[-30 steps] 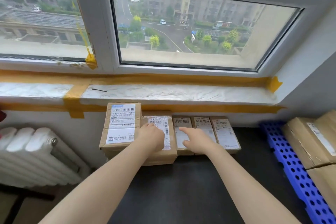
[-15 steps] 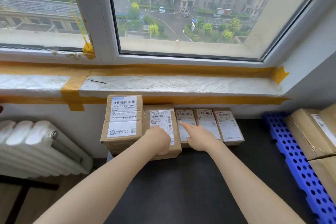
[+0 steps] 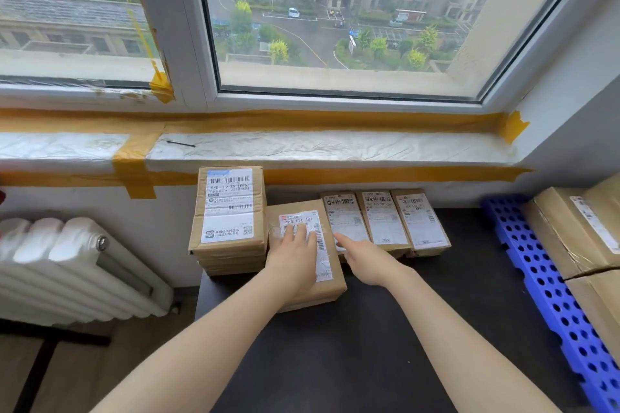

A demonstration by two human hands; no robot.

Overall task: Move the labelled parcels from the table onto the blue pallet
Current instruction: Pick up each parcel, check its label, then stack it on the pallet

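A tall stack [image 3: 228, 211] of brown labelled parcels stands left of the middle parcel [image 3: 305, 251] on the dark worktop [image 3: 369, 345]. The left hand [image 3: 295, 261] lies flat, fingers spread, on that parcel's white label. The right hand [image 3: 365, 261] reaches open along its right edge, beside three slim parcels [image 3: 385, 221]. Gripping both long sides would probably lift it level. The blue pallet [image 3: 536, 271], far right, already holds boxes [image 3: 577, 231].
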